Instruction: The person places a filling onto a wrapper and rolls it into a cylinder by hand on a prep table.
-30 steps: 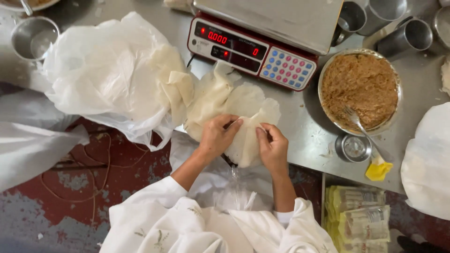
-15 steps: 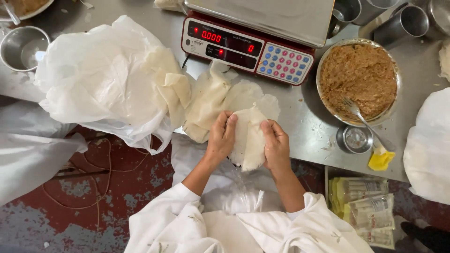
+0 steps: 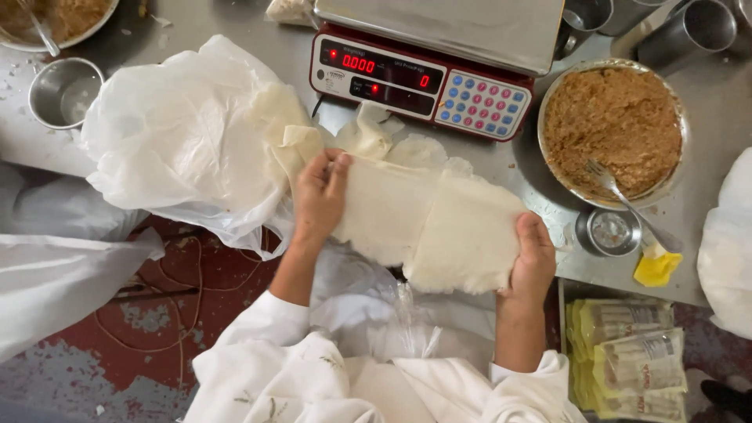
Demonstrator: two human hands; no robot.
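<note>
head view: at the steel tabletop's (image 3: 235,19) front edge, before the red scale (image 3: 423,74), left hand (image 3: 319,196) and right hand (image 3: 533,262) pinch opposite ends of a pale dough sheet (image 3: 427,223), seemingly peeling it apart; separating it fully likely needs slow, even pulling.

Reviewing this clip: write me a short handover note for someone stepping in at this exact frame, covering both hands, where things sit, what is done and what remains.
Left hand: grips the left edge of the thin pale dough sheet.
Right hand: grips the sheet's right edge, so it is spread wide above the steel table edge.
Nearby: white plastic bag with more sheets at left; red digital scale behind; metal bowl of brown filling with a fork at right; small steel cup beside it.
Done: one sheet is separated and opened.
Left: sheet holds no filling and is not laid down.
</note>
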